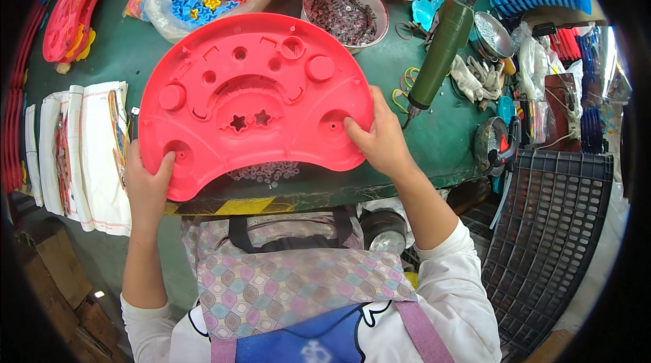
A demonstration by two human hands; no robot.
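A large red crescent-shaped plastic panel (pixel 254 149) is held up over the near edge of the green table, its curved-in side toward me. It has round recesses, small bosses and two star-shaped holes in the middle. My left hand (pixel 148 176) grips its lower left end, thumb on the face beside a round recess. At the right end my right hand (pixel 381 134) clasps the rim, with its thumb next to another recess. The fingers of both hands are partly hidden behind the panel. Small clear plastic pieces (pixel 268 172) lie on the table just below it.
Behind the panel stand a bag of star-shaped pieces (pixel 264 4) and a bowl of small dark parts (pixel 381 14). A green electric screwdriver (pixel 444 51) hangs at right, near gloves (pixel 475 78). White cloth bags (pixel 102 153) hang at left; a black plastic crate (pixel 553 227) is at lower right.
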